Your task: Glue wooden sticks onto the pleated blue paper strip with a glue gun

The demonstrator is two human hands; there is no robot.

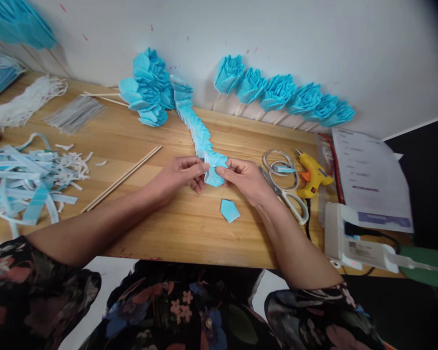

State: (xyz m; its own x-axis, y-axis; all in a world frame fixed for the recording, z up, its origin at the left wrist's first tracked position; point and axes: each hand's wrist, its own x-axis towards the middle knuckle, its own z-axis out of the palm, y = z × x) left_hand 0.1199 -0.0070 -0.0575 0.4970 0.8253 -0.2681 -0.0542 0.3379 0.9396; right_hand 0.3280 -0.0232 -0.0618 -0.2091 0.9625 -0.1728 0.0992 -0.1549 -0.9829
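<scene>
Both hands pinch a light blue petal piece (214, 178) at the near end of a long overlapping row of blue petals (194, 121). My left hand (184, 176) grips its left edge between thumb and fingers. On the right edge, my right hand (243, 177) closes with the thumb on top. A loose blue five-sided piece (229, 210) lies on the wooden table just below the hands. The fingertips under the petal piece are partly hidden.
Blue fabric flowers (281, 92) on sticks lean along the wall, with more flowers (149, 87) piled left of the row. Scissors (288, 197), a yellow glue gun (313, 175) and a white power strip (337, 233) lie right. Two sticks (122, 179) and strip scraps (25, 180) lie left.
</scene>
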